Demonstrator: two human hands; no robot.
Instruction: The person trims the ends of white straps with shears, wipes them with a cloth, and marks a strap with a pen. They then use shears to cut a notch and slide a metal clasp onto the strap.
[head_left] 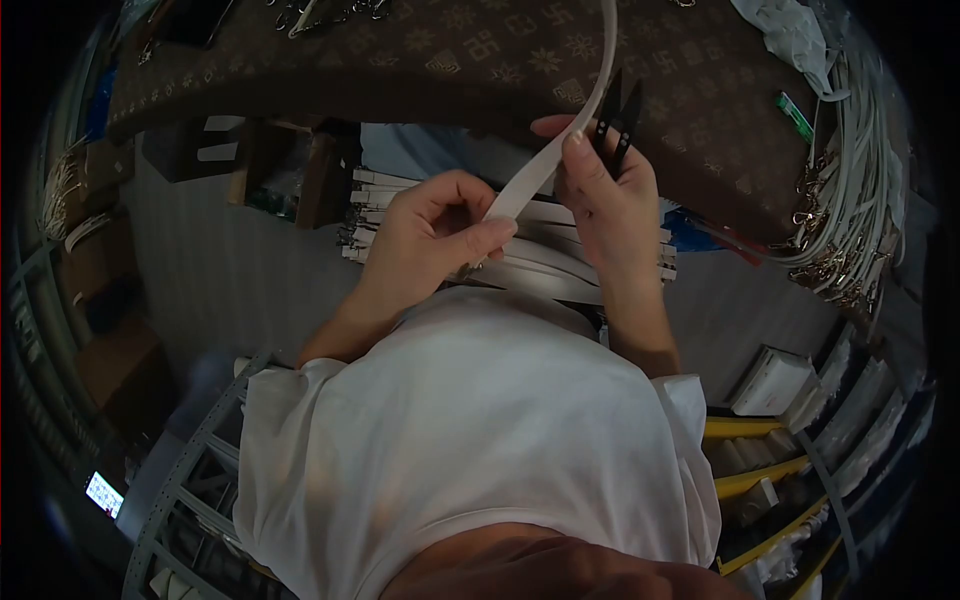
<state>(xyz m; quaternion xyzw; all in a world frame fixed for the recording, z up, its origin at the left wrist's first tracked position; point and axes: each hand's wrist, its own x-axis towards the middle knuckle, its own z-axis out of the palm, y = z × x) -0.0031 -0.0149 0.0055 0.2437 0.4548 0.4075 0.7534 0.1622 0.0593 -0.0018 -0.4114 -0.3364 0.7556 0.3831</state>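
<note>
My left hand (430,235) pinches one end of a long, flat white strap (535,172) between thumb and fingers. A bit of metal shows under that thumb, too small to make out. The strap runs up past my right hand (612,205) and over the patterned table cover. With thumb and fingers that hand grips the strap, and it also holds black thread snips (627,125), blades pointing up and apart. Below both hands, a bundle of white straps (560,272) with metal clips lies across my lap, partly hidden by my hands and shirt.
A brown patterned cloth (480,70) covers the table ahead. Many white cords with metal hooks (850,220) hang at its right edge, near a plastic bag (790,40) and a green packet (795,116). Shelving (750,480) stands behind me. A lit phone (104,494) is at lower left.
</note>
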